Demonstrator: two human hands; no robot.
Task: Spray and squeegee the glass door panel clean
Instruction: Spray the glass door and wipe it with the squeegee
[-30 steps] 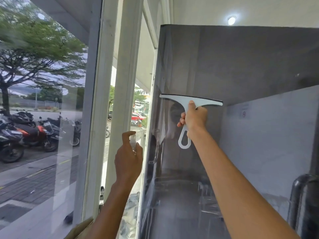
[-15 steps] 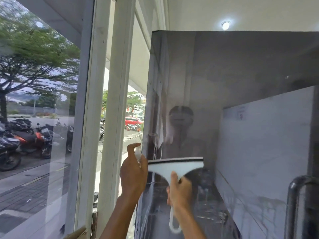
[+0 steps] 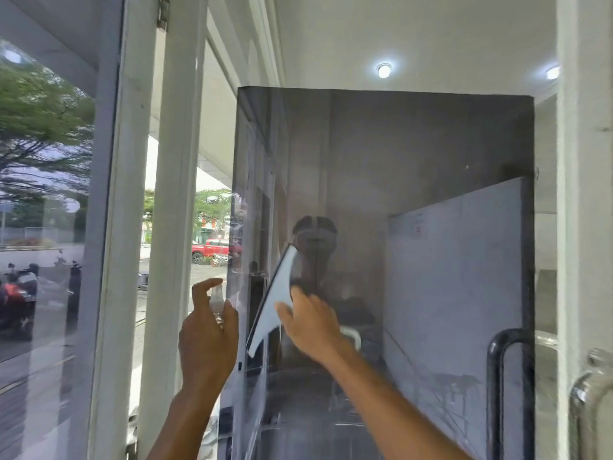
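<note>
We record the squeegee (image 3: 274, 302) in the right hand (image 3: 313, 330), whose fingers are closed round the neck of the handle. The white head juts up and to the left of the knuckles, and the loop end of the handle shows just right of the hand. The blade stands steeply tilted, nearly upright, its dark rubber edge facing left. It lies low on the tinted glass door panel (image 3: 424, 180), near the panel's left edge. Motion blur prevents us from confirming contact with the glass

The left hand (image 3: 207, 343) is wrapped round a small clear spray bottle (image 3: 217, 302), forefinger raised over its top, just left of the panel edge and beside the white frame post (image 3: 172, 194). We cannot tell the bottle's contents

A black door handle (image 3: 496, 386) is fixed at the panel's right side, well apart from both hands
</note>
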